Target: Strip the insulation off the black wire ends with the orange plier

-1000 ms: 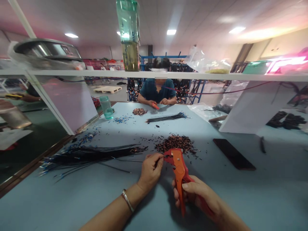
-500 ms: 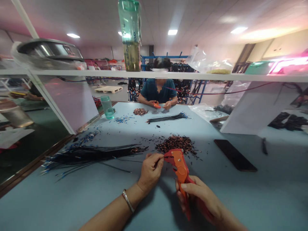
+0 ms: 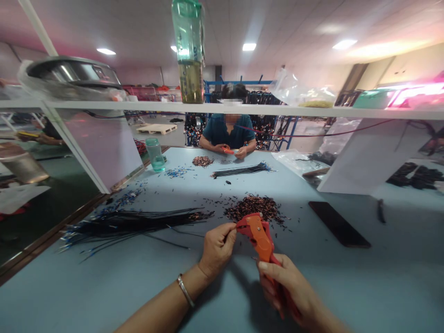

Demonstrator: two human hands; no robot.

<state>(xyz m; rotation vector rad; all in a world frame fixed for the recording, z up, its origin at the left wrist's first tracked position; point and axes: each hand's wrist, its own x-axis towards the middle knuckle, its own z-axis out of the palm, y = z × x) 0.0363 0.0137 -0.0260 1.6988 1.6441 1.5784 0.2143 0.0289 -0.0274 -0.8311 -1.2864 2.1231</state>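
My right hand point(image 3: 291, 286) is wrapped round the handles of a red and orange wire stripper point(image 3: 262, 240), its head pointing up and to the left. My left hand point(image 3: 218, 247) is closed in a pinch at the tool's jaws. A thin black wire point(image 3: 187, 231) runs up to the left hand; the part inside the fingers is hidden. To the left lies a bundle of black wires point(image 3: 138, 222) with blue and silver ends. Just behind the stripper's head is a heap of small black and copper-coloured pieces point(image 3: 255, 207).
A black phone point(image 3: 338, 224) lies to the right. Across the table point(image 3: 166, 286), a co-worker point(image 3: 227, 132) holds a similar orange tool near a second wire bundle point(image 3: 241, 170). Above runs a white shelf point(image 3: 222, 108) with a green bottle point(image 3: 190, 55). Another bottle point(image 3: 155, 155) stands at left.
The stripper's handles have come closer together in my right hand, which has shifted slightly right. My left hand stays nearly still at the jaws.
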